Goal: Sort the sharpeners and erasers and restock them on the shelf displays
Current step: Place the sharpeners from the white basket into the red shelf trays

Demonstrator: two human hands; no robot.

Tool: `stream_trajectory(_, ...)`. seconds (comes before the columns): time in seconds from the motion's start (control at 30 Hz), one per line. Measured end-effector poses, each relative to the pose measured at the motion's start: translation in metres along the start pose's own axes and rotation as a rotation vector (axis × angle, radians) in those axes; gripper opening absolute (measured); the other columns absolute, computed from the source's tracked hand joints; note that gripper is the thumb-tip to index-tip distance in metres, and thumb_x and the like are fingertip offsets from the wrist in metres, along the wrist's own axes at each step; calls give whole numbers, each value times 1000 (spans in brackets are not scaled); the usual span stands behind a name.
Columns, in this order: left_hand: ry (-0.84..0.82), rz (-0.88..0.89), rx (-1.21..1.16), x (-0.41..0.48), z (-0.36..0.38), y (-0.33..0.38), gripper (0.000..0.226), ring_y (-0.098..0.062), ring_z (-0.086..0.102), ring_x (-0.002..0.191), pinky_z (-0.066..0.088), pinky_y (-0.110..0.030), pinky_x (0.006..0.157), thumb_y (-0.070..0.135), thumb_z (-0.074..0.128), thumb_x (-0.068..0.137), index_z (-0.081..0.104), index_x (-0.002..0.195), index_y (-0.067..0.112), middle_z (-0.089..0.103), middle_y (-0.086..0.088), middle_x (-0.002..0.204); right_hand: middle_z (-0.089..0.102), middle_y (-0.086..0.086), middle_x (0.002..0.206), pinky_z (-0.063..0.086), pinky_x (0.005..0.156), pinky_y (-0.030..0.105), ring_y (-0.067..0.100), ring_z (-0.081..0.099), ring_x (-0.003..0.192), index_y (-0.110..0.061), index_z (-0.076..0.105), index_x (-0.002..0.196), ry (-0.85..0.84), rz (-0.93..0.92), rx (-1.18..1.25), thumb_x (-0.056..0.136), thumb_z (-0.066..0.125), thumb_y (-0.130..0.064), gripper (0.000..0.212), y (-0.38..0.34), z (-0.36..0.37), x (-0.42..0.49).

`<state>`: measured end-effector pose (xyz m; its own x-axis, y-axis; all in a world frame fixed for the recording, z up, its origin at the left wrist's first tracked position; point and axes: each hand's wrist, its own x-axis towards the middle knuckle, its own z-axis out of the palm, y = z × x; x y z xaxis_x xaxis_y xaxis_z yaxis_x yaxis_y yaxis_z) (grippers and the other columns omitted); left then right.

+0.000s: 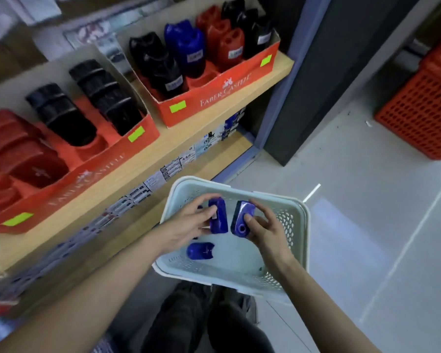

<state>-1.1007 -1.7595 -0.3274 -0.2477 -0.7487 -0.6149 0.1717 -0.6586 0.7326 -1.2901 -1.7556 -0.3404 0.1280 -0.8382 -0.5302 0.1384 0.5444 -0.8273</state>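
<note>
A pale plastic basket (298,212) sits low in front of me, over my knees. Above it my left hand (186,225) pinches one blue sharpener (219,217) and my right hand (265,230) grips a second blue sharpener (241,220). A third blue sharpener (200,250) lies on the basket floor. On the wooden shelf (189,128) stand two orange display boxes: the left one (92,174) holds red and black sharpeners, the right one (214,98) holds black, blue and red ones.
A lower shelf carries rows of small packs (163,171) along its front. A dark pillar (341,72) rises right of the shelves. An orange perforated crate (423,108) stands on the tiled floor at the far right.
</note>
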Motion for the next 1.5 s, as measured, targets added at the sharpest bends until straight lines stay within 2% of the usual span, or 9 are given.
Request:
stream_trajectory(0.1,-99,-33,-198,-31,2,20,36,-28,60,111,52,-47,89,17,50,91,52,125,27,61,-9,124,71,13,95,54,82,38,24,67,84,-20,59,114,-68,-27,22,90,59,-8,27,-29,14,-24)
stream_trajectory(0.3,-35,29,-392,-87,12,55,29,-20,57,78,44,-32,65,27,42,93,56,116,19,63,-11,103,69,17,102,52,86,42,28,66,88,-19,58,116,-176,-106,-85,91,58,-10,26,-82,42,-60)
stream_trajectory(0.37,-16,58,-341,-107,13,66,34,-17,56,73,42,-27,60,38,48,89,58,113,18,64,-8,100,68,19,102,52,85,43,27,65,85,-21,60,114,-222,-127,-123,91,58,-11,25,-97,50,-71)
stream_trajectory(0.5,127,204,-77,-146,11,77,25,-10,61,63,46,-19,51,8,56,90,56,112,22,62,-2,101,66,16,95,55,70,31,21,65,78,-20,59,113,-354,-203,-312,91,58,-10,25,-135,68,-86)
stream_trajectory(0.63,305,383,30,-178,-2,80,21,-13,67,74,48,-20,58,7,61,88,57,105,18,66,-1,100,66,18,95,54,64,25,17,66,75,-18,59,110,-442,-251,-441,90,60,-6,24,-169,94,-96)
stream_trajectory(0.8,492,493,18,-203,-17,86,23,-23,64,89,51,-45,82,5,68,82,56,96,18,69,-6,100,64,15,90,56,76,36,22,65,77,-14,55,117,-372,-295,-435,90,61,-8,29,-185,124,-105)
stream_trajectory(1.03,506,609,-2,-210,-8,114,28,-13,66,95,53,-30,77,8,66,85,56,104,25,69,3,104,67,10,98,56,77,33,19,67,88,-29,51,111,-157,-393,-330,91,60,-15,26,-187,138,-102)
stream_trajectory(1.33,487,639,-230,-171,10,146,26,-10,69,81,56,-32,74,8,62,87,56,108,21,69,0,103,60,4,103,49,77,25,16,59,94,-21,44,126,-64,-528,-407,90,62,-11,42,-229,124,-45)
stream_trajectory(1.5,481,613,-272,-152,8,150,21,-12,66,88,54,-35,82,9,61,88,57,101,25,68,2,101,62,5,101,51,82,34,24,63,96,-16,48,108,-37,-589,-428,91,61,-12,22,-253,122,-10)
